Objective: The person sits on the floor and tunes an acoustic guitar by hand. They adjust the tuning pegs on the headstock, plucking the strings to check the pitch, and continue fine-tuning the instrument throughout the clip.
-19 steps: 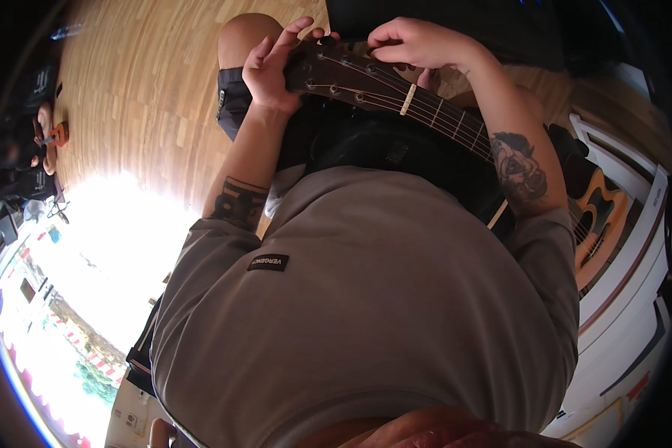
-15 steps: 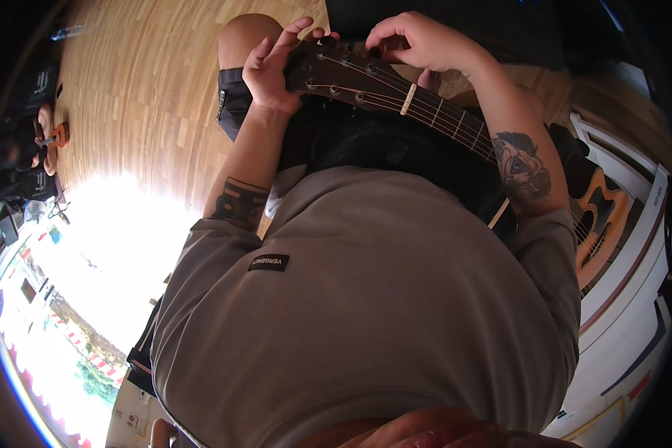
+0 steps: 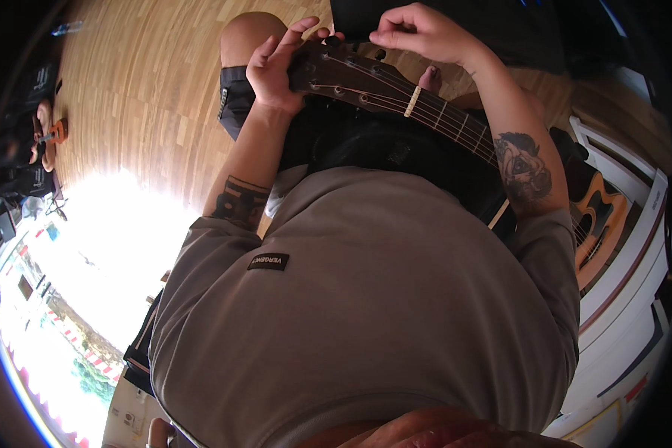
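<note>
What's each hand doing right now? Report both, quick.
Left hand: open, palm against the headstock of the guitar, fingers spread.
Right hand: fingers pinched at a tuning peg on the headstock's far edge.

Wearing a loose grey-brown short-sleeved T-shirt (image 3: 366, 299) with a small black rectangular label (image 3: 268, 261) near the left chest, and dark shorts (image 3: 235, 104); dark tattoo band (image 3: 239, 201) round the left forearm, large dark figure tattoo (image 3: 524, 168) on the right forearm
</note>
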Demonstrator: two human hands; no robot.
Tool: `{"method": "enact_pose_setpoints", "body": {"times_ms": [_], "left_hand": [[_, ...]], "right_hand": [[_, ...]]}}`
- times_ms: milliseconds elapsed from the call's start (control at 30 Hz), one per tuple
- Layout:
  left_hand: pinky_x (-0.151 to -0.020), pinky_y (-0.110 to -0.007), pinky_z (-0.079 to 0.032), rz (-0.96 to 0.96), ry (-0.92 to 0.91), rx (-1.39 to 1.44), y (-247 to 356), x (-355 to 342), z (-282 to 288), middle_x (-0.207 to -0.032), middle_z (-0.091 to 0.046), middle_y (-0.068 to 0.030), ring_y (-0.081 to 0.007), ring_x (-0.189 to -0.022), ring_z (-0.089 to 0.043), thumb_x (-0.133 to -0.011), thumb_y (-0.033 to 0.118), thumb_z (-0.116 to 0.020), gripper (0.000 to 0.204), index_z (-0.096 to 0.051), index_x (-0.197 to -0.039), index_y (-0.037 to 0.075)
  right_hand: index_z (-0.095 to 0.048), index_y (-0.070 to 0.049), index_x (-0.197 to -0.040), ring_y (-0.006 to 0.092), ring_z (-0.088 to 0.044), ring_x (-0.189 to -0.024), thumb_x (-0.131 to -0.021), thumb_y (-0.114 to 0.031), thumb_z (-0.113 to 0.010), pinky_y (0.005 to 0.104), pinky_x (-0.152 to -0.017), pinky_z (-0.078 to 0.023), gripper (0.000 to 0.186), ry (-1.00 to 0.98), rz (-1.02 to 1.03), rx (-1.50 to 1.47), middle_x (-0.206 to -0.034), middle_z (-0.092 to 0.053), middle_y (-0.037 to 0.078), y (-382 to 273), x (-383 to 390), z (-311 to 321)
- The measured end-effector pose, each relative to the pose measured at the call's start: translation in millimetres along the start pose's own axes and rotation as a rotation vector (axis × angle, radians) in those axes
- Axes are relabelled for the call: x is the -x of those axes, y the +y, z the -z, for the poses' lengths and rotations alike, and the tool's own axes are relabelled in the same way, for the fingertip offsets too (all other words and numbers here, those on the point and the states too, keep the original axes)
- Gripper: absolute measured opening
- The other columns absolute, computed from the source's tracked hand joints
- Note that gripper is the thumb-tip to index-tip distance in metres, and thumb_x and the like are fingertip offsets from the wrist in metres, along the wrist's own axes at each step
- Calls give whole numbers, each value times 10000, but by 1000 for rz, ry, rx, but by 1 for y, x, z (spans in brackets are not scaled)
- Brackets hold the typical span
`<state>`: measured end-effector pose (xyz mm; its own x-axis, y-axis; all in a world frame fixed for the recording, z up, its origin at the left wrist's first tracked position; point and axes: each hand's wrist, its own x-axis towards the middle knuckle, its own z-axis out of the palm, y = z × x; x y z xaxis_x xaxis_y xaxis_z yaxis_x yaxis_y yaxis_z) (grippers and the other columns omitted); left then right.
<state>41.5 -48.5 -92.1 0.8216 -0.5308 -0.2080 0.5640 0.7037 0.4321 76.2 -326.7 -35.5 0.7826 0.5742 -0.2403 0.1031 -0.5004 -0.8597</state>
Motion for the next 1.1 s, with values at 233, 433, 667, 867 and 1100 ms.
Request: {"method": "enact_pose_setpoints", "body": {"times_ms": [233, 433, 667, 867, 1100], "left_hand": [[-1097, -589, -436, 10, -18, 80, 1, 1, -6, -1244, -550, -173, -434, -1342, -481, -962, 499, -432, 627, -525, -1379, 41], [-1095, -614, -439, 9, -15, 33, 0, -1, 1, -1333, -539, -159, -439, -1381, -447, -919, 569, -534, 685, -546, -1400, 82], [-1101, -581, -435, 9, -19, 98, 1, 1, -6, -1242, -549, -166, -428, -1346, -479, -974, 498, -392, 626, -526, -1381, 42], [-1099, -580, -439, 9, -38, 95, 1, 1, -4, -1255, -540, -167, -431, -1354, -473, -971, 495, -404, 626, -519, -1386, 40], [-1099, -578, -437, 5, -37, 104, 1, 1, -4, -1256, -543, -169, -434, -1353, -473, -969, 498, -410, 634, -517, -1392, 39]], "right_hand": [[-760, -61, -1039, 181, -682, -977, -961, -291, -704, 333, -923, -522, 249, -92, -2, -5, -998, -739, 63, -13, 9, -8], [-733, -65, -1149, 207, -694, -1031, -950, -146, -678, 320, -943, -528, 223, -159, 237, -24, -1082, -738, 67, 8, 5, 5], [-744, -40, -1167, 182, -693, -1038, -937, -206, -680, 318, -944, -525, 291, -38, -6, -106, -1092, -740, 78, -5, 10, 0], [-746, -64, -1140, 152, -691, -985, -911, -157, -686, 312, -923, -531, 255, -181, -24, 31, -1043, -752, 59, -16, 8, 3], [-731, -65, -1020, 134, -695, -941, -863, -16, -685, 306, -937, -529, 171, -65, 141, -98, -973, -732, 14, -4, 6, -5]]}}
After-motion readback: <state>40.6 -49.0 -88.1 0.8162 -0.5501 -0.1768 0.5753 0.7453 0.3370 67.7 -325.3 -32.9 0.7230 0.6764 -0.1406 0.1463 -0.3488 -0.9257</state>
